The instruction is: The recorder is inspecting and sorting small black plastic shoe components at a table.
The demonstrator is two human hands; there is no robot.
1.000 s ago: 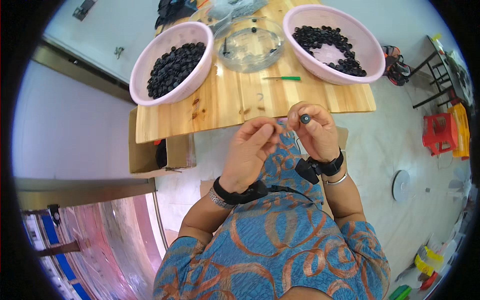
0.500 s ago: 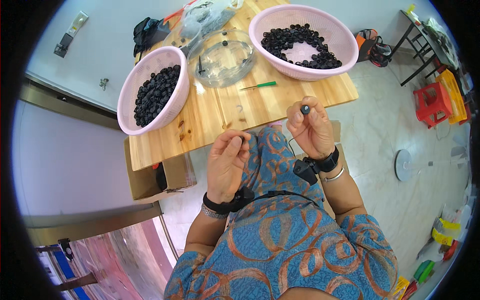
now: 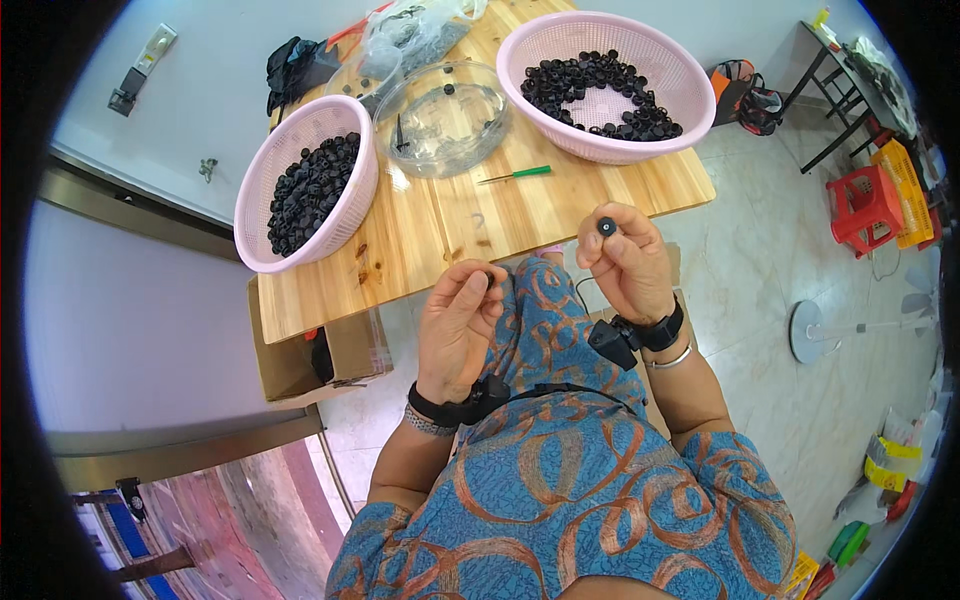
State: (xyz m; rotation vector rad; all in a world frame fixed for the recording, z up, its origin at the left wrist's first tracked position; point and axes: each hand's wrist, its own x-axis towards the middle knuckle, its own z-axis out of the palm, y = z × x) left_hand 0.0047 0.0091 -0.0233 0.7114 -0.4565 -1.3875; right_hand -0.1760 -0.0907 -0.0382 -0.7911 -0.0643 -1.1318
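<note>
A wooden table point(image 3: 470, 230) fills twelve o'clock of the view. On it, the larger pink basket point(image 3: 600, 148) stands at one o'clock and the smaller pink basket point(image 3: 361, 200) at ten. Below the table's near edge, toward eight o'clock, is an open cardboard box point(image 3: 365, 350). A clear round container point(image 3: 460, 135) sits between the baskets, between eleven and twelve o'clock. The left hand point(image 3: 452, 330) is near the centre; the right hand point(image 3: 640, 272) is between two and three o'clock. The hands are apart from each other, each pinching something between thumb and fingers. A screwdriver with a green handle point(image 3: 532, 171) lies on the table between twelve and one. Black pieces point(image 3: 312, 190) are heaped in the ten-o'clock basket; black caps point(image 3: 580, 72) circle a bare patch in the other. The right hand clasps a round black knob point(image 3: 607, 227), pale-centred; the left grips a small dark piece point(image 3: 489, 280), mostly hidden.
</note>
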